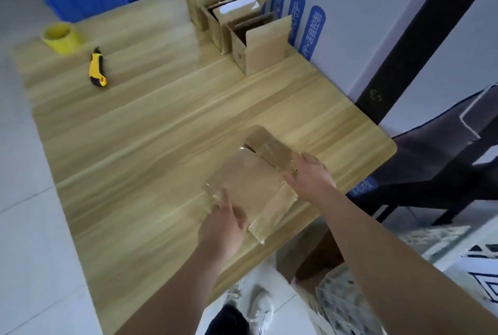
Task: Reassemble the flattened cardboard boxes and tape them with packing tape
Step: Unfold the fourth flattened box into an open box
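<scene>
Head view, looking down across table point(151, 129). Noted flat box point(253, 186) lying on table top close to table's near right corner, turned at an angle to table's edge. Glossy clear tape strips across its top face and along its near end. Flaps at its far end partly lifted, dark gap between them.

Left hand point(223, 224) over table top at the flat box's near left corner: fingers fairly straight, laid on taped corner, thumb spread over top face. Nothing clasped as far as visible.

Right hand point(310, 175) toward table's right side, at the flat box's right edge: fingers bent over edge, thumb set against it, gripping the cardboard. Fingertips blurred. Both forearms bare, reaching in over table's near edge.

Tape roll point(60, 36), yellow, at table's far left corner, untouched. Knife point(97, 67), yellow and black, on table just inward of tape roll.

Three open boxes point(258, 46) in a row along table's far right edge, flaps up, against wall point(363, 11). Something white in middle one, not identifiable.

Chair point(431, 162), dark, off table's right side. Shoes point(258, 305), pale, on floor below table's near edge.
</scene>
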The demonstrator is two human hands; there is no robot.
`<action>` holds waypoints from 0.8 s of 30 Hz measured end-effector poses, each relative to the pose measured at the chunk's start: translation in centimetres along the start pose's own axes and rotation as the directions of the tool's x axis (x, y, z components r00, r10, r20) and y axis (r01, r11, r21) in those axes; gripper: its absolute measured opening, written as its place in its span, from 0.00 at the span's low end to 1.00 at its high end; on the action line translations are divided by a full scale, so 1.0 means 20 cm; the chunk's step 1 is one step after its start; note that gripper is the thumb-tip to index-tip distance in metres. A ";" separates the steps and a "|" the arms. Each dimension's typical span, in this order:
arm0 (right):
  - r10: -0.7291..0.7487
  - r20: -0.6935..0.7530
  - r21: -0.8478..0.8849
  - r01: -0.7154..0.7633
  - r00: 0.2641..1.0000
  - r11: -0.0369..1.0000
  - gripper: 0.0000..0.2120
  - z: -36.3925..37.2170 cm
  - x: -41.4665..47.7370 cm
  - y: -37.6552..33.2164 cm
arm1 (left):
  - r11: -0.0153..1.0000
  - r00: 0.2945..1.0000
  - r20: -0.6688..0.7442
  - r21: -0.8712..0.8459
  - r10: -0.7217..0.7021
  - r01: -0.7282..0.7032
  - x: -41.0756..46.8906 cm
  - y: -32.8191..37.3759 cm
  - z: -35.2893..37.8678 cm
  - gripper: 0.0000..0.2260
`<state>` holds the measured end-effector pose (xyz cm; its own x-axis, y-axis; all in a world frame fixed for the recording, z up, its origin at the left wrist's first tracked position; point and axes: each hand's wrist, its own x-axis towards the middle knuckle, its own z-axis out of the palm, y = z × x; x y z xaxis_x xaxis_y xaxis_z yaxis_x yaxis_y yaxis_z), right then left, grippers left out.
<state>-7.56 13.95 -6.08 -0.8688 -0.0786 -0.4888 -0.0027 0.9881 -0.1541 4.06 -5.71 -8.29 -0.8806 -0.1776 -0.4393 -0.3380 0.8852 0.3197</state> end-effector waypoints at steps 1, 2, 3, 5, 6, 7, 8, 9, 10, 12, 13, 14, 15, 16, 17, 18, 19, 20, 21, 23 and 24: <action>0.002 0.021 0.009 -0.003 1.000 1.000 0.34 0.01 0.03 0.01 | 1.000 1.000 0.008 -0.018 -0.008 0.008 0.01 0.00 0.02 0.38; 0.008 0.042 0.016 -0.009 0.999 1.000 0.36 0.02 0.07 0.02 | 0.999 1.000 0.024 -0.039 -0.014 0.015 0.02 0.00 0.05 0.40; 0.016 0.058 0.018 -0.017 0.998 1.000 0.37 0.04 0.09 0.03 | 0.998 0.999 0.039 -0.060 -0.020 0.022 0.03 0.00 0.06 0.41; 0.028 0.063 0.013 -0.029 0.998 0.999 0.39 0.08 0.13 0.04 | 0.993 0.998 0.044 -0.112 -0.038 0.043 0.05 0.01 0.09 0.42; 0.032 0.052 0.006 -0.032 0.998 0.999 0.40 0.09 0.14 0.04 | 0.988 0.998 0.047 -0.143 -0.052 0.058 0.06 0.01 0.09 0.42; 0.039 0.042 0.000 -0.039 0.998 0.999 0.41 0.09 0.16 0.04 | 0.981 0.996 0.051 -0.178 -0.066 0.074 0.07 0.01 0.09 0.42; 0.054 0.039 0.000 -0.054 0.998 0.999 0.43 0.10 0.17 0.03 | 0.971 0.995 0.053 -0.223 -0.080 0.090 0.07 0.01 0.09 0.42; 0.075 0.047 0.011 -0.075 0.996 0.997 0.46 0.10 0.17 0.02 | 0.956 0.994 0.053 -0.273 -0.095 0.106 0.07 0.01 0.09 0.42; 0.098 0.063 0.035 -0.100 0.993 0.994 0.48 0.10 0.17 0.02 | 0.938 0.992 0.055 -0.323 -0.112 0.124 0.07 0.01 0.08 0.43; 0.138 0.100 0.103 -0.148 0.985 0.984 0.52 0.11 0.15 0.01 | 0.903 0.989 0.050 -0.403 -0.141 0.149 0.07 0.00 0.05 0.45; 0.148 0.112 0.132 -0.162 0.983 0.978 0.54 0.12 0.13 0.01 | 0.892 0.987 0.046 -0.424 -0.154 0.159 0.07 0.00 0.04 0.45; 0.150 0.118 0.153 -0.167 0.982 0.974 0.55 0.13 0.10 0.00 | 0.883 0.984 0.044 -0.436 -0.171 0.173 0.06 -0.02 0.03 0.46; 0.146 0.119 0.165 -0.164 0.982 0.973 0.55 0.13 0.08 -0.01 | 0.875 0.981 0.046 -0.445 -0.190 0.190 0.05 -0.03 0.01 0.45; 0.138 0.116 0.169 -0.156 0.984 0.973 0.56 0.14 0.05 -0.03 | 0.865 0.977 0.049 -0.458 -0.209 0.207 0.04 -0.05 0.00 0.45; 0.129 0.110 0.170 -0.146 0.986 0.975 0.56 0.14 0.01 -0.05 | 0.853 0.973 0.045 -0.472 -0.227 0.220 0.02 -0.06 -0.02 0.44; 0.120 0.101 0.171 -0.136 0.988 0.976 0.57 0.13 -0.02 -0.07 | 0.844 0.970 0.032 -0.485 -0.243 0.228 -0.01 -0.08 -0.04 0.43; 0.111 0.092 0.176 -0.126 0.990 0.976 0.57 0.13 -0.06 -0.09 | 0.838 0.967 0.014 -0.496 -0.256 0.229 -0.04 -0.10 -0.07 0.42; 0.100 0.083 0.186 -0.114 0.992 0.976 0.57 0.12 -0.09 -0.12 | 0.835 0.965 -0.003 -0.503 -0.263 0.226 -0.08 -0.12 -0.10 0.42; 0.089 0.072 0.198 -0.102 0.993 0.975 0.57 0.11 -0.13 -0.15 | 0.833 0.964 -0.015 -0.506 -0.265 0.221 -0.11 -0.14 -0.12 0.41; 0.063 0.047 0.218 -0.072 0.997 0.973 0.56 0.09 -0.20 -0.22 | 0.839 0.964 -0.033 -0.501 -0.265 0.214 -0.19 -0.19 -0.19 0.41; 0.047 0.033 0.224 -0.054 0.998 0.973 0.55 0.07 -0.24 -0.26 | 0.843 0.963 -0.048 -0.496 -0.266 0.208 -0.23 -0.21 -0.23 0.41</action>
<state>-2.72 9.01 -4.22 -0.8509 -0.0361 -0.5240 0.1550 0.9359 -0.3162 7.97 -10.64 -3.87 -0.7739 -0.4270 -0.4677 -0.6329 0.4961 0.5944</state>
